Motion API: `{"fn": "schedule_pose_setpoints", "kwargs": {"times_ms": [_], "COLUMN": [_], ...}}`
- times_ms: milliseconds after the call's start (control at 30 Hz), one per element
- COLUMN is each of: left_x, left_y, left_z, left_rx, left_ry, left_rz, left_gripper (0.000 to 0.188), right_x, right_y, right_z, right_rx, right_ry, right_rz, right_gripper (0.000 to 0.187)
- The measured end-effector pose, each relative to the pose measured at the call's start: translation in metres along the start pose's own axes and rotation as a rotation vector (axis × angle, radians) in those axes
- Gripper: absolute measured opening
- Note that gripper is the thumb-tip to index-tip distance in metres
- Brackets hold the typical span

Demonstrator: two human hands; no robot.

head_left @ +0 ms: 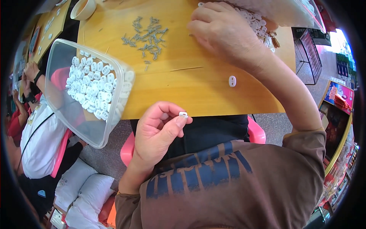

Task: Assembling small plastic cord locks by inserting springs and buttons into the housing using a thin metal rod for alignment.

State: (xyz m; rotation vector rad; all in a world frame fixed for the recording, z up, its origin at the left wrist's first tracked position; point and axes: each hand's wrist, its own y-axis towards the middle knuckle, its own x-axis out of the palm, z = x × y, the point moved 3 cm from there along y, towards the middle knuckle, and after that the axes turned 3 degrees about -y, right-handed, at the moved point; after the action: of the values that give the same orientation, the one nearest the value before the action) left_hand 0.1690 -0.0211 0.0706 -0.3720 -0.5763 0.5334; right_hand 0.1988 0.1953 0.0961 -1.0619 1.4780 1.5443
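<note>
My left hand (158, 131) is at the table's near edge, thumb and forefinger pinched on a small white cord-lock piece (183, 114) with an opening in it. Across the table, my right hand (221, 28) reaches in beside a pile of loose white pieces (257, 24). Its fingers are curled down, and whatever is in them is hidden. One white two-holed cord lock (232, 81) lies alone below my right forearm. Small metal springs (150, 36) are scattered over the far middle of the table. A thin wooden stick (187, 68) lies between the springs and my left hand.
A clear plastic tub (101, 141) of white cord locks (91, 86) overhangs the table's left edge. A cream-coloured bowl (84, 9) stands far left, and a clear plastic bag (282, 11) far right. Another person's arm (42, 80) is at the left, above white sacks (85, 191).
</note>
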Motion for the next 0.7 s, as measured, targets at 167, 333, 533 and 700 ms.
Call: {"fn": "schedule_pose_setpoints", "kwargs": {"times_ms": [167,333,533,700], "left_x": [0.0,0.002,0.007,0.007], "left_y": [-0.002,-0.001,0.0,-0.004], "left_z": [0.005,0.017,0.026,0.029], "left_rx": [0.014,0.056,0.122,0.131], "left_ry": [0.013,-0.098,-0.131,-0.183], "left_rz": [0.002,0.033,0.071,0.036], "left_gripper": [0.014,0.013,0.01,0.014], "right_x": [0.007,0.009,0.015,0.021], "right_y": [0.0,0.005,0.008,0.009], "right_z": [-0.007,-0.013,-0.012,-0.007], "right_rx": [-0.083,-0.101,-0.129,-0.115], "right_ry": [-0.131,-0.185,-0.253,-0.24], "right_rz": [0.022,-0.063,-0.071,0.022], "right_gripper": [0.01,0.01,0.01,0.009]}}
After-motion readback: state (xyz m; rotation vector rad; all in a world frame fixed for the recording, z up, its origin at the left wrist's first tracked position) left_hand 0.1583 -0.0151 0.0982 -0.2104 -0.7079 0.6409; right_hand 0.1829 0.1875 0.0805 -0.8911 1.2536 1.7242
